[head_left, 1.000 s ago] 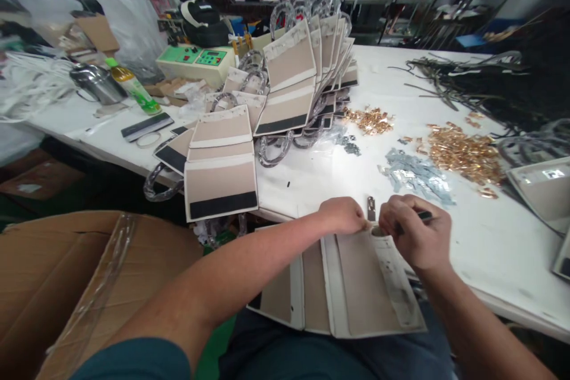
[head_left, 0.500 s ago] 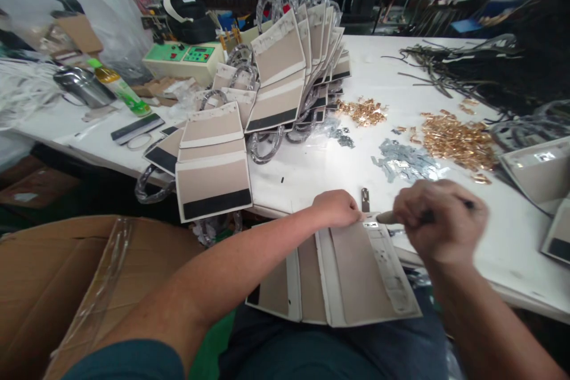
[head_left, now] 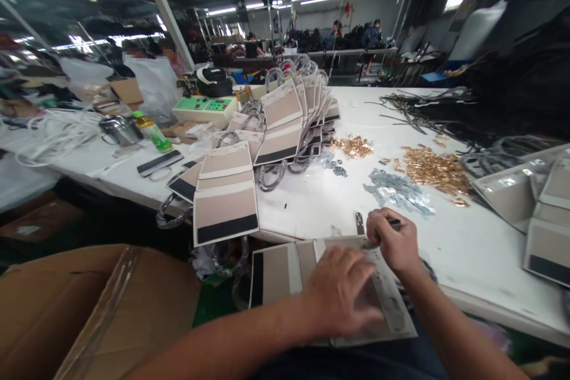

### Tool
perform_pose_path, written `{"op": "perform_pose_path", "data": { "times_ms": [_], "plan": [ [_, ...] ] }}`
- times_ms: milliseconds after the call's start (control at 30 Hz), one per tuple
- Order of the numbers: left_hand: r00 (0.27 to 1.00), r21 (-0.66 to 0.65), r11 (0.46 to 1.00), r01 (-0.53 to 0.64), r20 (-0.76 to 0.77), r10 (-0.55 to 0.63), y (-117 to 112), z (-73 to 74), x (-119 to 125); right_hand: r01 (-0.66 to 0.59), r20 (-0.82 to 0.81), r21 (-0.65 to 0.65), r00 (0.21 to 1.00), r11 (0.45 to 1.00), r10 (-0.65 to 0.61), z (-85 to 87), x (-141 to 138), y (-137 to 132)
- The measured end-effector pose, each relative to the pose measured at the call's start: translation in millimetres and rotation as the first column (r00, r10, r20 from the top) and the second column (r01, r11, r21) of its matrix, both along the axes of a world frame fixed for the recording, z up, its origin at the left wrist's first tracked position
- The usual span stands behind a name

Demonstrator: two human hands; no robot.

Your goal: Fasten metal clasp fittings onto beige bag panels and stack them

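A beige bag panel [head_left: 276, 273] with white bands and a black strip lies unfolded over my lap against the table's front edge. My left hand [head_left: 341, 291], blurred by motion, is over the panel's middle with its fingers spread and nothing seen in them. At the panel's far right corner my right hand [head_left: 394, 240] is closed around a dark-handled tool [head_left: 394, 224]; its working end is mostly hidden. Just beyond that corner, a small slotted metal piece [head_left: 359, 223] lies on the table near my right fingers.
Similar panels with wrapped handles [head_left: 280, 113] are stacked to the left; more panels [head_left: 550, 225] lie right. Gold clips [head_left: 434, 172] and thin grey metal plates [head_left: 396, 190] are heaped beyond my right hand. A cardboard box [head_left: 155, 303] stands at lower left. People sit farther back.
My left hand has left the panel's far edge and come back toward me, its fingers opening. My right hand has shifted left onto the corner. The camera view has tilted up.
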State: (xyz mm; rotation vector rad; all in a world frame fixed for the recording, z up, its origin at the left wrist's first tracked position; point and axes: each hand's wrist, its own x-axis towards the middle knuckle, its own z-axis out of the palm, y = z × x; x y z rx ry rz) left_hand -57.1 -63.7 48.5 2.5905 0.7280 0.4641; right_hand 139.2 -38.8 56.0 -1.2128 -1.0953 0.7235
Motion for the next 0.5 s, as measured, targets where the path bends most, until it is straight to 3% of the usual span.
{"op": "perform_pose_path", "data": {
  "times_ms": [100,267,333,433,500],
  "plan": [
    [0.978,0.015,0.983,0.182,-0.112,-0.179,-30,-16.3,-15,-0.001,0.033,-0.022,0.999,1.0,0.002,2.5,-3,0],
    [0.953,0.043,0.982,0.184,-0.253,-0.168,-28,-47.1,-10,-0.001,0.097,-0.067,0.995,0.998,0.007,8.6,-6,-1],
    [0.951,0.06,0.98,0.191,-0.259,-0.169,-22,-49.0,-8,-0.018,0.124,-0.096,0.992,0.995,0.03,14.3,-6,-1],
    [0.951,0.124,0.972,0.198,-0.265,-0.16,-14,-40.3,-10,-0.053,0.188,-0.166,0.978,0.985,0.085,26.5,-1,6],
    [0.948,0.201,0.956,0.215,-0.276,-0.155,-9,-34.6,-13,-0.001,0.317,-0.234,0.945,0.972,0.077,34.0,7,22]
  ]
}}
